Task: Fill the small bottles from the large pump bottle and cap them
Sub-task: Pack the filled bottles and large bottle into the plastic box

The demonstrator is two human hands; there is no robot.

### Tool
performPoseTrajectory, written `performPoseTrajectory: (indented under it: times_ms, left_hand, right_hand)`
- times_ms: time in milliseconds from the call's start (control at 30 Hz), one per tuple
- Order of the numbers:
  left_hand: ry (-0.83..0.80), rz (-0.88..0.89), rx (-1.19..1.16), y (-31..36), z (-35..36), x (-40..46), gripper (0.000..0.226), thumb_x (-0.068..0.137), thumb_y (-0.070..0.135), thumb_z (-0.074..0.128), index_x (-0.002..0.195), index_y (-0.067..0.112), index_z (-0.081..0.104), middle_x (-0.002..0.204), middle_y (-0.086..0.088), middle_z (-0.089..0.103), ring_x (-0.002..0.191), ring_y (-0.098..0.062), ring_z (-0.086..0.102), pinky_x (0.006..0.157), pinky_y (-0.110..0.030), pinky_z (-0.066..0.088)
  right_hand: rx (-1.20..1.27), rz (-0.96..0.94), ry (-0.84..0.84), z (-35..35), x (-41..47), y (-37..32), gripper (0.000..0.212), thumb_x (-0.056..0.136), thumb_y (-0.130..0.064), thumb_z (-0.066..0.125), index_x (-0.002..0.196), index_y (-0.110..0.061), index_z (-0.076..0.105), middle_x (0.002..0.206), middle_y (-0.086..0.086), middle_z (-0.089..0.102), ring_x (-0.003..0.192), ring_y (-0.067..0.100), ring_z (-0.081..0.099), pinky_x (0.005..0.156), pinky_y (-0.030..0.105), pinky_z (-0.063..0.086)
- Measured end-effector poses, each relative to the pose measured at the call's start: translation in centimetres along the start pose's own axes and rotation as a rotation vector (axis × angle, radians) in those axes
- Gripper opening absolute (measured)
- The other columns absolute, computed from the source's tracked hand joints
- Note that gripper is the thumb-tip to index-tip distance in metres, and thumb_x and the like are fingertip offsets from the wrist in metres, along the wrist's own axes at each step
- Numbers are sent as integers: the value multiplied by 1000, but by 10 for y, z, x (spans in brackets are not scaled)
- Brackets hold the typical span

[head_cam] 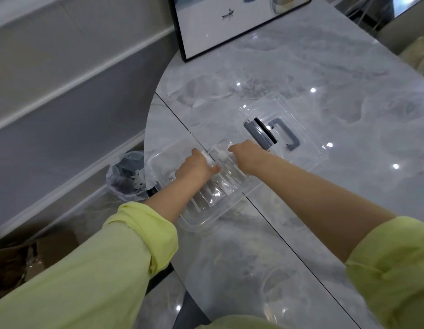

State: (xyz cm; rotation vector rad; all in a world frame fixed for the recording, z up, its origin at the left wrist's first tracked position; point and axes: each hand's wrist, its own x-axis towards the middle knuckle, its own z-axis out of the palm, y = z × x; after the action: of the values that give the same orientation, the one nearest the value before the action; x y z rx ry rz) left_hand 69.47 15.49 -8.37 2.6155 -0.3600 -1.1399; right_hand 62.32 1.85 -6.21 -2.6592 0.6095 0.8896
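You are at the very start, by the look of it: no small bottle stands out on the glossy grey marble-patterned tabletop, none is visibly filled, and no large pump bottle can be made out anywhere in view. What the task needs lies inside the clear rectangular plastic storage box near the table's left edge, where a row of small transparent bottles lies packed side by side; whether they hold anything or wear caps is too glassy to tell. The box's clear lid with a grey handle lies flat on the table just beyond the box, so opening is done, and unpacking, filling and capping are all left. Both your arms reach forward and down into the box, yellow-green sleeves pushed up past the wrists. Your left hand is knuckles-up over the near bottles, fingers curled down around something white and small at the box's far end, though what exactly it grasps I cannot tell. Your right hand is bent over the far right end of the row, fingers hidden beneath the palm, so its hold cannot be judged either. A bin lined with a plastic bag sits on the floor left of the table.
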Motion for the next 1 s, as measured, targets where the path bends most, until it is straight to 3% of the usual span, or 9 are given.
performPoseTrajectory:
  times_ms: [200, 267, 467, 633, 800, 933, 1000]
  left_hand:
    - [61, 31, 71, 1, 6, -5, 79, 86, 58, 72, 135, 9, 35, 133, -9, 56, 120, -32, 59, 77, -36, 38]
    - [95, 86, 150, 0, 9, -10, 82, 85, 57, 74, 136, 8, 33, 132, -9, 53, 117, -33, 60, 75, -36, 38]
    - [111, 225, 415, -8, 18, -23, 82, 85, 49, 75, 141, 9, 31, 135, -11, 43, 111, -31, 62, 74, -36, 40]
    - [93, 239, 342, -11, 9, -28, 62, 94, 44, 66, 139, 12, 39, 133, -11, 42, 109, -32, 61, 75, -36, 41]
    - [57, 255, 267, -8, -19, -32, 41, 101, 39, 53, 138, 22, 49, 135, -6, 51, 118, -27, 57, 82, -34, 40]
    - [81, 296, 122, -1, -47, -50, 27, 99, 42, 56, 123, 29, 61, 115, 3, 63, 103, -21, 64, 88, -36, 52]
    - [116, 367, 52, 3, -57, -60, 20, 98, 39, 58, 115, 30, 64, 100, 7, 64, 99, -19, 64, 86, -39, 56]
  right_hand:
    - [-79, 59, 24, -4, -7, -2, 33, 104, -1, 44, 135, -1, 54, 132, 17, 60, 121, 30, 61, 77, 29, 48]
    - [-77, 55, 1, -3, -8, -1, 36, 102, 0, 45, 138, -2, 53, 131, 18, 60, 120, 30, 61, 70, 28, 48]
    - [9, 33, -69, 0, -14, 1, 51, 99, 2, 46, 148, -13, 46, 130, 19, 56, 109, 36, 64, 78, 36, 51]
    - [-11, 39, -66, -4, -22, 0, 55, 96, 2, 46, 147, -18, 47, 132, 14, 55, 110, 33, 63, 88, 40, 52]
    - [-69, 21, 79, -18, -41, -11, 54, 97, 3, 46, 147, -18, 46, 129, 13, 57, 111, 36, 64, 78, 41, 48]
    - [95, -21, 217, -30, -63, -10, 45, 101, -6, 46, 139, -27, 56, 134, 5, 62, 123, 26, 61, 85, 38, 52]
    - [272, -131, 315, -33, -79, -7, 34, 102, -12, 51, 130, -26, 64, 126, 3, 69, 128, 23, 59, 94, 42, 55]
